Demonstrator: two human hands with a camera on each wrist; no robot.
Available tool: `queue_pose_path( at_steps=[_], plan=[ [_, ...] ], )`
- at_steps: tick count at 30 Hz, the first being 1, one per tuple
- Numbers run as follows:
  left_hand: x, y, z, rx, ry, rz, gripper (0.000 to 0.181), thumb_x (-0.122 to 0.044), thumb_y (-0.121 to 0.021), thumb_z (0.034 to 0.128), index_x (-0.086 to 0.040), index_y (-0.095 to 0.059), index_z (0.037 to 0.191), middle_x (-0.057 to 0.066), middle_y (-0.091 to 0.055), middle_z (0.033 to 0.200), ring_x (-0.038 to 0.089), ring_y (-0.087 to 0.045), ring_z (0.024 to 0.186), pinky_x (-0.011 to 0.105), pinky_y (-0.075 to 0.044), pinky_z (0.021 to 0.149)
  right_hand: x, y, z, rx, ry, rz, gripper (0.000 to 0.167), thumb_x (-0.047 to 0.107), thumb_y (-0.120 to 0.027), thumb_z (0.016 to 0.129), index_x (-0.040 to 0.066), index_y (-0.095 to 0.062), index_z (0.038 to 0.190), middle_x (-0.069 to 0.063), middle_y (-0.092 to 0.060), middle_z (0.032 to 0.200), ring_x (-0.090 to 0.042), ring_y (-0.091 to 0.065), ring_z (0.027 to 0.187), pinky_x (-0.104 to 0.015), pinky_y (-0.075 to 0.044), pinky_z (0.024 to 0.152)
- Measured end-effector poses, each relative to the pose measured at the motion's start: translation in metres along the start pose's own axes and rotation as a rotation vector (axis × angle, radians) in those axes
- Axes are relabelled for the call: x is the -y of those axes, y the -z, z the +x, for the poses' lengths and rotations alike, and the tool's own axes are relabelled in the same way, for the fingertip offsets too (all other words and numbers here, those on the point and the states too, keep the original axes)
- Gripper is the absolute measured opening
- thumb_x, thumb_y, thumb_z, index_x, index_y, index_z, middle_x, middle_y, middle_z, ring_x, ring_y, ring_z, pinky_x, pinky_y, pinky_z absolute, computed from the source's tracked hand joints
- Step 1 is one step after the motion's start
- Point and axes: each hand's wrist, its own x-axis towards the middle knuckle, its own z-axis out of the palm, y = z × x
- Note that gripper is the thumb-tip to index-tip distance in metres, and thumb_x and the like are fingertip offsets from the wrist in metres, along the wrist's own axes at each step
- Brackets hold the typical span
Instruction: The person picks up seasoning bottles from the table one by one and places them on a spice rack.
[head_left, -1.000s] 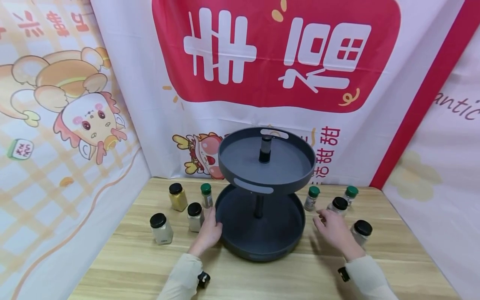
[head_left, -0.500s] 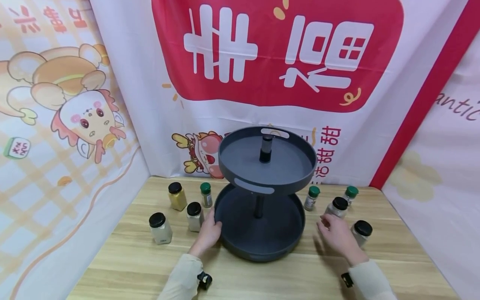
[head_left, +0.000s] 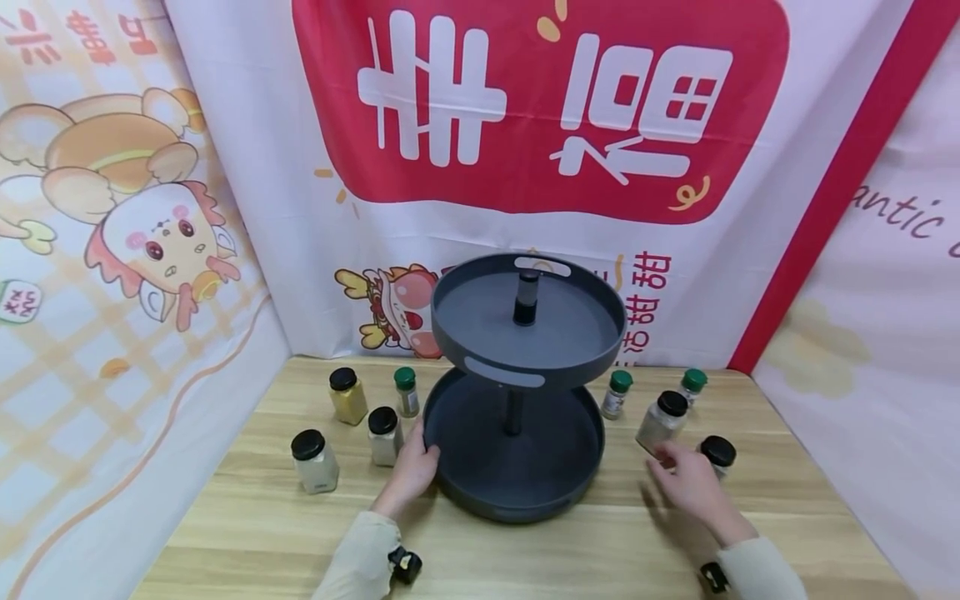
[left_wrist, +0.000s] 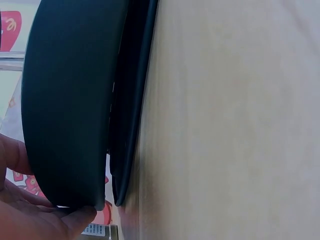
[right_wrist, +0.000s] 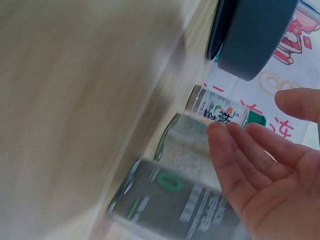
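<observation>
A dark grey two-tier turntable rack [head_left: 517, 454] stands on the wooden table. My left hand [head_left: 411, 467] grips the left edge of its lower tray; in the left wrist view the thumb and fingers curl round the tray's wall [left_wrist: 70, 100]. To the right of the rack, my right hand [head_left: 692, 485] hovers with loosely bent fingers and holds nothing. Nearest to it are a black-capped jar [head_left: 662, 423] and a second black-capped jar [head_left: 717, 454], partly hidden by the hand. A green-capped shaker [right_wrist: 220, 109] shows beyond the fingers in the right wrist view.
Left of the rack are a yellow-filled jar [head_left: 348, 398], two pale-filled jars [head_left: 385, 440] and a green-capped shaker [head_left: 407, 394]. Green-capped shakers [head_left: 615, 398] also stand at the back right. Printed cloth [head_left: 480, 225] hangs behind the table.
My right hand has drawn back slightly, toward the lower right, away from the black-capped jar, which shows more fully. The left hand keeps its grip on the rack; the head view has shifted a little.
</observation>
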Motion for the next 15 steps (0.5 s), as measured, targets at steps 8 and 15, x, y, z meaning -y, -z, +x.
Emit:
queue_pose_path(
  at_steps=[8,15],
  plan=[
    [0.003,0.000,0.001,-0.024,-0.035,0.009,0.062,0.003,-0.046,0.0900,0.014,-0.017,0.144,0.034,-0.019,0.148,0.044,-0.018,0.137,0.054,-0.017,0.111,-0.008,0.003,-0.013,0.007,0.023,0.028,0.009,0.007,-0.067,0.085,0.001,-0.067,0.092,-0.003,-0.068,0.081,-0.017,-0.064,0.072,-0.033,-0.053,0.065],
    [0.002,0.000,0.000,-0.020,-0.047,-0.002,0.061,0.003,-0.045,0.0906,0.013,-0.018,0.144,0.033,-0.020,0.147,0.044,-0.019,0.136,0.055,-0.018,0.110,-0.022,0.009,-0.028,0.066,-0.022,0.057,0.009,0.011,-0.067,0.087,0.004,-0.070,0.093,0.001,-0.067,0.084,-0.007,-0.059,0.073,-0.027,-0.051,0.065]
  ],
)
